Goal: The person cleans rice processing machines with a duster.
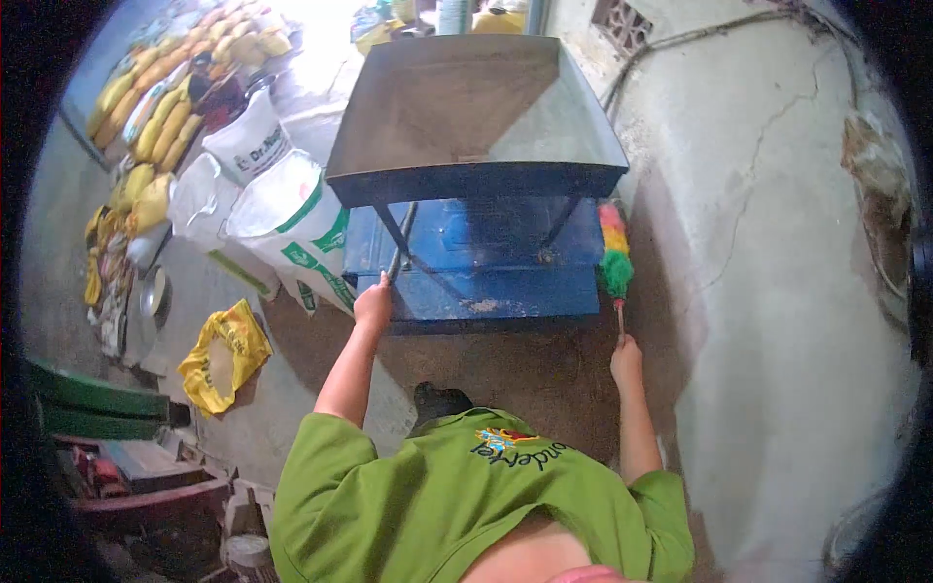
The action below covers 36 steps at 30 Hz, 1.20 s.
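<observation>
My right hand [627,358] is closed around the handle of a multicoloured duster [615,264]. Its pink, yellow and green fluffy head points up along the right side of a blue metal machine [486,282]. At the machine's left front, my left hand [372,303] grips the lower end of a curved metal lever [400,243]; some of its fingers are hidden. Above the blue body stands a wide, dusty metal hopper [476,180] on struts.
White sacks [282,209] stand left of the machine. A yellow bag [225,358] lies on the floor, near a metal bowl [154,291]. Filled sacks [165,117] are piled at back left. Green-and-red machinery [107,408] sits at lower left. A concrete wall [777,272] bounds the right.
</observation>
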Tool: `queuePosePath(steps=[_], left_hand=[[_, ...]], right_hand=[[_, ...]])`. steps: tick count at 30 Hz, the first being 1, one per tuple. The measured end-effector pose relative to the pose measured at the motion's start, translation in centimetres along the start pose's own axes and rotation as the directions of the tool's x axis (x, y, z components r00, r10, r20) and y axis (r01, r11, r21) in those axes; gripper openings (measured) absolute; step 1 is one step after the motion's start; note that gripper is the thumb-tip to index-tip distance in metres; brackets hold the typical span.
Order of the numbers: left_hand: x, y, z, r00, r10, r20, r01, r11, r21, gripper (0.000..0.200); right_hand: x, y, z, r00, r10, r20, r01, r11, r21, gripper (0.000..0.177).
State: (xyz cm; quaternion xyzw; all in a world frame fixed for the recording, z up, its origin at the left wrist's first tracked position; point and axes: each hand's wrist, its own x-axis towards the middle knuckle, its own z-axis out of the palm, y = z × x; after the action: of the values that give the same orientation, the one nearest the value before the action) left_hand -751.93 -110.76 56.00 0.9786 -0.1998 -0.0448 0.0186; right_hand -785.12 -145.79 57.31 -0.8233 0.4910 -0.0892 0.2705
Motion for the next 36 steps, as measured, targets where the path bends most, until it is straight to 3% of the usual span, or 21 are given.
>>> queuePosePath(steps=[8, 10, 13, 17, 19, 20, 22, 23, 25, 29, 31, 32, 34, 36], left_hand=[[0.0, -0.2, 0.9, 0.999, 0.014, -0.052, -0.015, 1.0, -0.005, 0.043], [0.2, -0.2, 1.2, 0.999, 0.003, -0.032, -0.002, 1.0, 0.01, 0.044], [-0.1, 0.1, 1.1, 0.998, -0.003, -0.066, 0.003, 1.0, 0.004, 0.045], [-0.4, 0.3, 0.9, 0.995, -0.009, -0.1, 0.008, 1.0, -0.003, 0.046], [-0.3, 0.2, 1.3, 0.992, -0.008, -0.124, 0.006, 1.0, -0.016, 0.046], [-0.3, 0.2, 1.3, 0.993, 0.001, -0.119, -0.002, 1.0, -0.011, 0.046], [-0.3, 0.3, 1.3, 0.99, -0.021, -0.137, 0.014, 0.998, -0.055, 0.046], [-0.5, 0.3, 1.0, 0.991, -0.018, -0.136, 0.01, 0.998, -0.054, 0.046], [-0.6, 0.4, 0.3, 0.992, -0.011, -0.122, 0.005, 0.999, -0.048, 0.044], [-0.4, 0.1, 0.8, 0.985, -0.011, -0.17, -0.002, 0.997, -0.075, 0.041], [-0.5, 0.4, 0.5, 0.986, -0.025, -0.162, 0.012, 0.997, -0.082, 0.041], [-0.4, 0.5, 0.4, 0.988, -0.038, -0.148, 0.026, 0.996, -0.085, 0.041], [-0.1, 0.5, 0.2, 0.99, -0.03, -0.134, 0.019, 0.996, -0.085, 0.041], [-0.4, 0.3, 0.3, 0.988, -0.008, -0.157, -0.006, 0.996, -0.084, 0.042]], right_hand=[[-2.3, 1.1, -3.1, 0.989, -0.132, 0.067, 0.132, 0.991, 0.003, 0.03], [-0.5, 1.6, -2.8, 0.978, -0.092, 0.187, 0.106, 0.992, -0.07, 0.029], [2.1, -1.5, -3.8, 0.992, -0.074, 0.105, 0.092, 0.979, -0.181, 0.028], [6.0, -3.0, -1.7, 0.994, -0.026, 0.109, 0.031, 0.999, -0.044, 0.029], [5.4, -4.4, -0.6, 0.982, -0.172, 0.077, 0.174, 0.984, -0.031, 0.029], [5.3, -4.3, -0.7, 0.984, -0.162, 0.077, 0.164, 0.986, -0.03, 0.029], [5.4, -3.8, -1.3, 0.925, -0.291, 0.243, 0.3, 0.954, -0.001, 0.032], [6.0, -3.4, -1.5, 0.927, -0.287, 0.242, 0.296, 0.955, -0.001, 0.032], [8.0, -2.7, -1.8, 0.991, -0.083, 0.108, 0.094, 0.99, -0.105, 0.033], [11.0, -2.1, -0.4, 0.997, -0.027, 0.076, 0.03, 0.999, -0.043, 0.034], [10.7, -2.1, 0.3, 0.972, -0.215, 0.092, 0.211, 0.976, 0.053, 0.031], [10.8, -1.6, 0.5, 0.971, -0.224, 0.087, 0.22, 0.974, 0.053, 0.031], [11.0, 0.0, 0.4, 0.88, -0.463, 0.102, 0.466, 0.885, -0.003, 0.028], [11.4, -1.1, -1.0, 0.898, -0.407, 0.166, 0.416, 0.909, -0.021, 0.028]])
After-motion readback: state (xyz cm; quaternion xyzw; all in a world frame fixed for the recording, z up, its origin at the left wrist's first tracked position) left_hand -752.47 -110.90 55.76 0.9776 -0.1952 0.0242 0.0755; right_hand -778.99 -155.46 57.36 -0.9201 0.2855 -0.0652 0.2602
